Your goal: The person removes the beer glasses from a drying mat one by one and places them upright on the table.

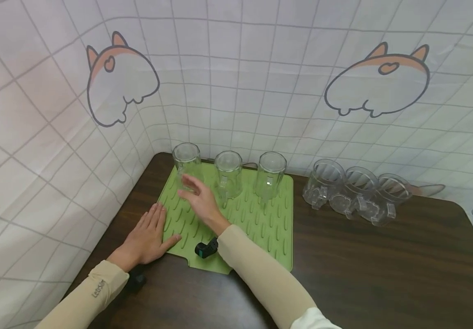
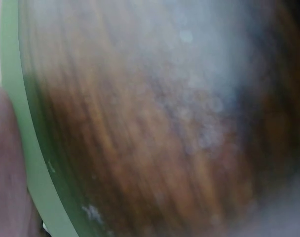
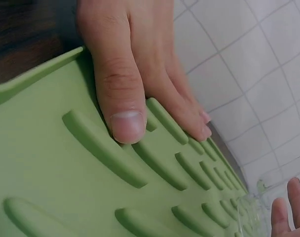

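Observation:
A green ridged silicone mat (image 1: 261, 224) lies on the table, with three clear glass mugs on it: a left mug (image 1: 186, 155), a middle mug (image 1: 229, 171) and a right mug (image 1: 271, 173). My left hand (image 1: 147, 235) rests flat on the mat's left edge, its thumb (image 3: 125, 108) spread onto the ridges in the right wrist view. My right hand (image 1: 201, 201) is raised before the left mug, fingers loosely extended and partly covering it. Nothing shows in its grasp; whether it touches the glass, I cannot tell.
Three more clear mugs (image 1: 359, 183) stand close together on the dark wooden table (image 1: 368, 265), right of the mat. Behind them hangs a white gridded cloth (image 1: 261, 91) with cartoon prints. The left wrist view is mostly blurred wood (image 2: 140, 128).

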Motion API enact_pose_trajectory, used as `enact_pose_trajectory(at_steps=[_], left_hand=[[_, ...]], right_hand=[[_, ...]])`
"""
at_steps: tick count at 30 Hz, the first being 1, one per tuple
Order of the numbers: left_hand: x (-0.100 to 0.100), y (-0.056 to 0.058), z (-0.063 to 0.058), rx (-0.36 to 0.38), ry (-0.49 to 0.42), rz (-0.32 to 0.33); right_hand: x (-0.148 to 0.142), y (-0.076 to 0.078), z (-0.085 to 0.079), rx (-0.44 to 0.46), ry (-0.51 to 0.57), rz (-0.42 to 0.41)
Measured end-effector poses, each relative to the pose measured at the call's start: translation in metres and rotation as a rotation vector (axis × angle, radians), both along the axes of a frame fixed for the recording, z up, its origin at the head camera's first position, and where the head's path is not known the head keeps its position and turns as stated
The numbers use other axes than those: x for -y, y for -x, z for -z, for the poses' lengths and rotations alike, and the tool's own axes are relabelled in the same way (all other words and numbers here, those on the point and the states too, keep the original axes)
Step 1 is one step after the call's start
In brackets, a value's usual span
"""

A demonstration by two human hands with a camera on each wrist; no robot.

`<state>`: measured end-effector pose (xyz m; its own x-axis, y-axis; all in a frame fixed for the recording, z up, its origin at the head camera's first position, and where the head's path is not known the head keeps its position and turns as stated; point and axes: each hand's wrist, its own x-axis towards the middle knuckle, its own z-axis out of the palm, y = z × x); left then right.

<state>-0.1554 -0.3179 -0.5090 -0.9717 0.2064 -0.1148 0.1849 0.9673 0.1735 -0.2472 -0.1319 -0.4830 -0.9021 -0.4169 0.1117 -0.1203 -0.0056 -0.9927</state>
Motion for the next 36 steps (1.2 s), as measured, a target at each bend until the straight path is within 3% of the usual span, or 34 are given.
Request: enact_pose_trajectory(at_steps=[8, 19, 29, 36], left_hand=[[0.000, 0.000, 0.000, -0.001, 0.006, -0.004], [-0.001, -0.001, 0.001, -0.009, -0.004, 0.000], [-0.002, 0.001, 0.002, -0.007, 0.009, 0.000], [-0.004, -0.002, -0.003, -0.015, 0.006, -0.001]], right_hand=[[0.002, 0.003, 0.003, -0.006, 0.020, -0.024], [0.003, 0.005, 0.005, -0.070, -0.114, 0.113], [-0.007, 0.004, 0.000, -0.156, -0.239, 0.055], [-0.011, -0.005, -0.008, -0.214, -0.260, -0.003]])
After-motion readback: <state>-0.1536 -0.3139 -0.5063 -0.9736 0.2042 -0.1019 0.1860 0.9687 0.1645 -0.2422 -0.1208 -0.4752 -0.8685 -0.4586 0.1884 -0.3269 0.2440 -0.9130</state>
